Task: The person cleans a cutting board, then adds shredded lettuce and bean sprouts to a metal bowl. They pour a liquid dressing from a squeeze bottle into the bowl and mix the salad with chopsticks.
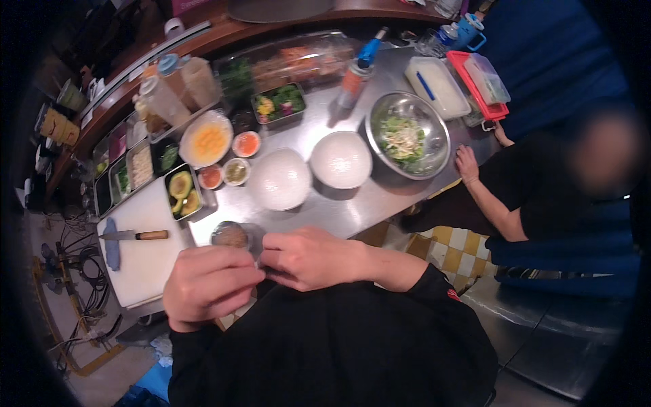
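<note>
My left hand point(211, 282) and my right hand point(315, 257) meet at the fingertips, close to my body at the counter's near edge. Something small and pale may be pinched between them; it is too small to tell. Just beyond my fingers a small round container of brown contents point(230, 235) stands on the steel counter point(325, 213). Two white bowls point(280, 179) stand side by side farther back. A kitchen knife point(150, 235) lies across a folded blue cloth point(112, 249) on the white cutting board point(147, 269) at the left.
A steel mixing bowl point(441, 152) holds salad. A blowtorch point(356, 76) stands behind the white bowls. Halved avocados point(180, 185), small sauce bowls, a bowl of orange pieces point(207, 140) and squeeze bottles point(163, 99) are at the left. A co-worker's hand point(467, 163) rests near the counter's right end.
</note>
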Tool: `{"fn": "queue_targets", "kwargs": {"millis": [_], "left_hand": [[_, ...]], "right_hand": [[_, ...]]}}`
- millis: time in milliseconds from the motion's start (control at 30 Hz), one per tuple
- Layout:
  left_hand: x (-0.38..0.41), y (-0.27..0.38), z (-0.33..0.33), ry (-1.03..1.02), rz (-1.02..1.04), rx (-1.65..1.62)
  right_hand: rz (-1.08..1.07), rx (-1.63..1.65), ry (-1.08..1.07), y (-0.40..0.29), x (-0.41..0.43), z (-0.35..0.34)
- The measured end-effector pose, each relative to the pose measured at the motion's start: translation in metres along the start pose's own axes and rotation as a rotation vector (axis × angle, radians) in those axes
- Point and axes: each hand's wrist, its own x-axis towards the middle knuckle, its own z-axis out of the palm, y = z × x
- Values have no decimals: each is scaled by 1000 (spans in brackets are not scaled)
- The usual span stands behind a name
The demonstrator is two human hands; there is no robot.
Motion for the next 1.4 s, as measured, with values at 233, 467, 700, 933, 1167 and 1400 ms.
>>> {"fn": "queue_targets", "kwargs": {"millis": [233,467,700,933,1167,1400], "left_hand": [[113,-8,148,164,-172,-260],[190,-46,177,316,-141,-220],[256,-116,219,505,-229,-183],[273,-187,283,212,-463,17],[290,-160,266,280,-469,-67],[282,-170,297,210,-494,-93]], "right_hand": [[190,-62,318,56,-126,-70],[300,-157,761,83,-187,-135],[899,12,1208,150,-282,-142],[971,118,1217,248,-295,-125],[770,457,1259,252,-287,-149],[837,453,1127,268,-285,-139]]}}
